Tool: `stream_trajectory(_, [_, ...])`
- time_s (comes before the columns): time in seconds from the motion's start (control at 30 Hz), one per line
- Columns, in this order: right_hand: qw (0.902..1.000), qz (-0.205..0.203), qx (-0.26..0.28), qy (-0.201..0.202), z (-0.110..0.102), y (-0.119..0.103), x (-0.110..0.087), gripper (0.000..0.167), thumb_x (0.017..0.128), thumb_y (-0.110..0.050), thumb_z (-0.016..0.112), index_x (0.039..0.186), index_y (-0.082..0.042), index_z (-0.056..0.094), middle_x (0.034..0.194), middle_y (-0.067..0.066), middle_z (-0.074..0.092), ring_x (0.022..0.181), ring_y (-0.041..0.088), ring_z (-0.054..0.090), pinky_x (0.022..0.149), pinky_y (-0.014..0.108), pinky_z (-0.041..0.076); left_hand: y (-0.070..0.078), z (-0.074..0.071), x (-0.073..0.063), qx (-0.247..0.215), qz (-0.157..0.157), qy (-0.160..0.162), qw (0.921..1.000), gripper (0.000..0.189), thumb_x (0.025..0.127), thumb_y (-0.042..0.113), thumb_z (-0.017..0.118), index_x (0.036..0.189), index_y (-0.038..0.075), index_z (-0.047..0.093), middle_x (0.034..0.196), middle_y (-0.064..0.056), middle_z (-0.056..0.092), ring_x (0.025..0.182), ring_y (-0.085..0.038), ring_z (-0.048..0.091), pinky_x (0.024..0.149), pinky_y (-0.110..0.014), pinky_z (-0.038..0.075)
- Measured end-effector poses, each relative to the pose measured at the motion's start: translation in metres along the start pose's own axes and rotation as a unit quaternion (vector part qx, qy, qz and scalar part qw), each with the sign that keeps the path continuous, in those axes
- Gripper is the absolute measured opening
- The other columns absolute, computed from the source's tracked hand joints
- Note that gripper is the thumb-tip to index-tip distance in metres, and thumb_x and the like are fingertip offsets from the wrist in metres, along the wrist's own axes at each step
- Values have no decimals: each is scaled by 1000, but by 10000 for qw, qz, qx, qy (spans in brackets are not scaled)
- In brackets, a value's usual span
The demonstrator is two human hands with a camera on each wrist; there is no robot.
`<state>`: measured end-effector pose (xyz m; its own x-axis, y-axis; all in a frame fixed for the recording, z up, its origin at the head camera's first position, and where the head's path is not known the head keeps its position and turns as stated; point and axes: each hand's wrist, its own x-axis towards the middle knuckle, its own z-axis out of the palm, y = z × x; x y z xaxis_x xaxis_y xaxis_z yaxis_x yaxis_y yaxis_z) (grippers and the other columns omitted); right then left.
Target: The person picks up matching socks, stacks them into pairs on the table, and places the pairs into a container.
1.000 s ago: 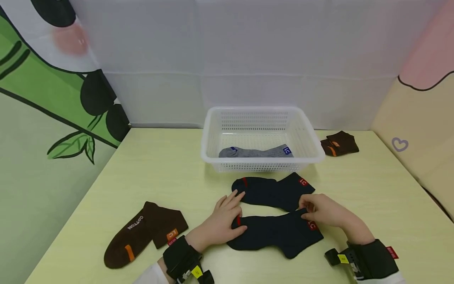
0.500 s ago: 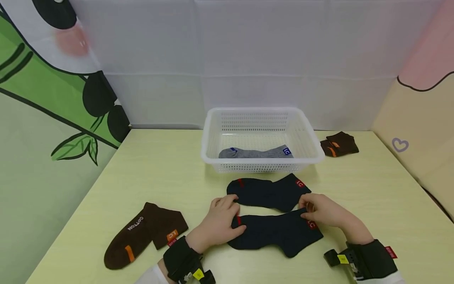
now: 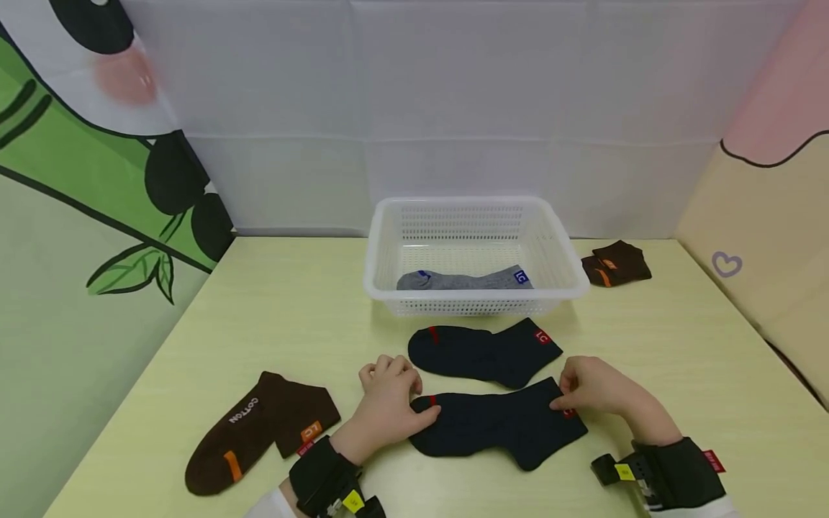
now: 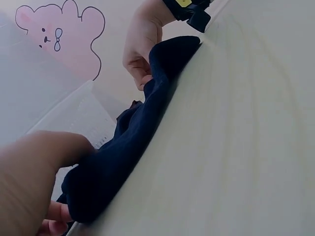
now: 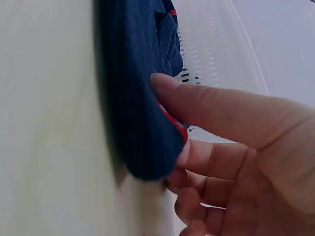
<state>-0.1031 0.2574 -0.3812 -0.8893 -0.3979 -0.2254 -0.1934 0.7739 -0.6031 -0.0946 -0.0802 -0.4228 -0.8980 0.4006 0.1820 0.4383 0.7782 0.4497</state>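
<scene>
Two navy socks lie one behind the other in front of the basket: the far sock (image 3: 482,352) and the near sock (image 3: 492,424). Both have a red toe stripe and a red LC tag at the cuff. My left hand (image 3: 387,403) is at the near sock's toe, thumb on top and fingers curled against its edge; the left wrist view shows the toe (image 4: 98,182) between them. At the other end, my right hand (image 3: 596,386) pinches the cuff by the tag, thumb above, as the right wrist view shows on the sock (image 5: 142,118).
Behind the socks stands a white perforated basket (image 3: 476,306) with a grey sock (image 3: 466,280) inside. One brown sock (image 3: 259,432) lies left of my left hand. Dark brown socks (image 3: 618,264) sit right of the basket, near the table's back edge.
The far sock has shifted slightly left and its toe is uncovered. My left fingers have drawn back off it and curled in. The right hand stays at the near sock's cuff.
</scene>
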Motion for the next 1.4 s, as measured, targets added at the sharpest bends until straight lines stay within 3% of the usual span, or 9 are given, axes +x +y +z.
stream_trajectory(0.23, [9982, -325, 448, -231, 0, 5, 2, 27, 79, -16, 74, 68, -7, 50, 58, -7, 48, 54, 4, 41, 52, 22, 32, -3, -1, 0, -339, 167, -405, 9985, 37, 76, 41, 75, 66, 19, 47, 83, 7, 42, 83, -15, 33, 80, -43, 21])
stream_trajectory(0.4, [9783, -952, 1673, -767, 0, 18, 5, 31, 90, -10, 61, 75, -1, 36, 62, -7, 31, 52, 4, 30, 49, 26, 25, -4, 0, 3, -1096, 623, -500, 9908, 34, 84, 26, 71, 73, 15, 41, 63, 11, 29, 60, -5, 33, 61, -22, 26])
stream_trajectory(0.53, [9723, -927, 2011, -749, 1, 22, 5, 26, 97, -12, 50, 83, 0, 32, 66, -4, 30, 54, 6, 30, 49, 28, 25, -2, -1, 4, -2058, 193, -541, 9769, 28, 89, 26, 66, 87, 13, 42, 68, 9, 40, 64, -6, 46, 60, -20, 33])
stream_trajectory(0.8, [9656, -257, 2582, 182, 3, 25, 6, 40, 101, -24, 43, 126, 8, 41, 100, 6, 53, 68, 7, 50, 48, 25, 45, -2, 0, 7, -4295, -464, -277, 9015, 35, 96, 11, 53, 125, 2, 36, 113, -25, 59, 98, -13, 61, 81, -20, 47])
stream_trajectory(0.9, [9514, -349, 3001, 590, 5, 26, 6, 33, 101, -22, 44, 128, -5, 48, 99, -4, 60, 69, 5, 55, 47, 23, 46, -4, 1, 8, -5087, -314, -47, 8604, 36, 99, 6, 45, 128, -4, 26, 117, -31, 53, 99, -4, 60, 83, -18, 47])
stream_trajectory(0.97, [9416, -504, 3235, 783, 6, 26, 7, 24, 101, -19, 45, 123, -17, 53, 94, -11, 62, 72, 4, 59, 48, 22, 48, -4, 2, 9, -5345, -273, 155, 8446, 32, 99, 3, 42, 124, -6, 24, 108, -25, 53, 95, -1, 57, 83, -17, 45])
stream_trajectory(1.03, [9339, -610, 3392, 946, 7, 26, 8, 22, 100, -18, 46, 117, -30, 53, 94, -16, 64, 71, 4, 62, 49, 22, 49, -4, 2, 11, -5346, -281, 436, 8435, 25, 98, -1, 41, 117, -8, 27, 102, -13, 51, 94, -1, 53, 83, -16, 42])
stream_trajectory(1.17, [9175, -842, 3654, 1324, 10, 23, 13, 29, 100, -14, 45, 125, -30, 44, 92, -16, 64, 67, 4, 61, 51, 22, 49, -4, 0, 16, -4761, -592, 984, 8718, 9, 94, -6, 47, 103, -8, 48, 93, -1, 50, 88, -5, 49, 79, -16, 40])
stream_trajectory(1.4, [9121, -797, 3190, 2448, 18, 16, 22, 24, 100, -7, 42, 122, -8, 51, 92, -20, 58, 76, -2, 56, 57, 22, 51, -8, -3, 26, -4288, -949, 1368, 8879, 11, 91, -3, 55, 98, -3, 63, 96, -15, 59, 79, -8, 48, 71, -18, 40])
